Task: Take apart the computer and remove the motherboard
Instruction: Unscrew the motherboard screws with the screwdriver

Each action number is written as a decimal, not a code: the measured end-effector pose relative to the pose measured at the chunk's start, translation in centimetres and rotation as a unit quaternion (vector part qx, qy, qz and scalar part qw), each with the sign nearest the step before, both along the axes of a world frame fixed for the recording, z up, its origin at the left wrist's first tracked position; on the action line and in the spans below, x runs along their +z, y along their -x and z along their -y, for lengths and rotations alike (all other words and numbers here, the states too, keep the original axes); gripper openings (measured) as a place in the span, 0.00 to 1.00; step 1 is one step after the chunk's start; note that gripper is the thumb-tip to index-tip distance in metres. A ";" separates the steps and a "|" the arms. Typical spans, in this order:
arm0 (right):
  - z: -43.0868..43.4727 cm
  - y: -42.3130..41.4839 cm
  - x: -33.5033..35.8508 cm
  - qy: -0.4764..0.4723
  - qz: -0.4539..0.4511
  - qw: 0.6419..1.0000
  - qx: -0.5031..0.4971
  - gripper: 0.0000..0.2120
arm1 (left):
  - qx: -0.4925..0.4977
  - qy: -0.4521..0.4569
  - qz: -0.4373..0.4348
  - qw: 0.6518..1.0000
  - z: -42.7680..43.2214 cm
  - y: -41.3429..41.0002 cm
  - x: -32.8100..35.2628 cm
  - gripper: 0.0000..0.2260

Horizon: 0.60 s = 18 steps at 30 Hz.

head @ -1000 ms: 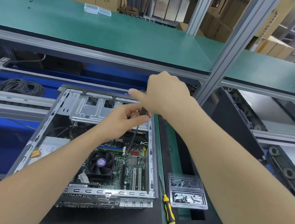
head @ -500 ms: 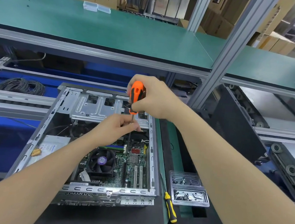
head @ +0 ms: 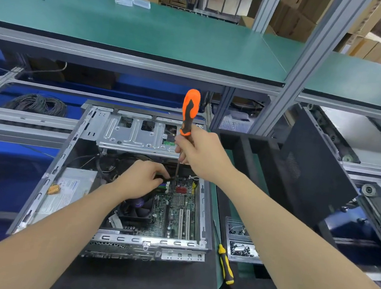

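**Case Opened, Motherboard Not Yet Freed**

The computer case (head: 44, 184) is laid on its side on the dark bench mat. Its side panel (head: 312, 178) is seen off and propped upright well to the right. The motherboard (head: 175, 217) is found inside the case, flat on the floor at the right, with the cooler fan (head: 139, 210) mounted on it and cables bunched at its far edge.

The orange screwdriver (head: 190, 110) is gripped low on its handle by the right hand (head: 203, 156), whose fingers are curled round it. It is held upright, with the shaft run down to the board's far edge. A small dark part (head: 163, 177), perhaps a cable plug, is pinched by the curled fingers of the left hand (head: 140, 181) just beside the tip.

Loose screws are gathered in the clear tray (head: 241, 260) beside a yellow screwdriver (head: 226, 266), so some fasteners are judged already out. The opening is judged done. The remaining board screws and plugs, and the lifting out, are left. How many screws remain cannot be told.
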State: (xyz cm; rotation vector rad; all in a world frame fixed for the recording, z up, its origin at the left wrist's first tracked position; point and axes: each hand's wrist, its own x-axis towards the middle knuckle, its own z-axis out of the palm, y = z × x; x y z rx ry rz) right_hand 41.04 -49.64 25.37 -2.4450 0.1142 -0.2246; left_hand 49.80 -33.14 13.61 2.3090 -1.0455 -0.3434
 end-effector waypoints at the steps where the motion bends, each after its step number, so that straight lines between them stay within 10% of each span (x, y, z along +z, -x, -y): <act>1: 0.1 0.0 0.2 0.001 0.002 1.000 -0.002 0.09 | 0.004 -0.004 0.002 1.000 0.0 -0.1 -0.1 0.08; 18: 1.4 0.8 3.5 -0.067 0.056 0.995 -0.039 0.12 | -0.025 -0.036 -0.015 0.999 0.0 0.0 -1.1 0.14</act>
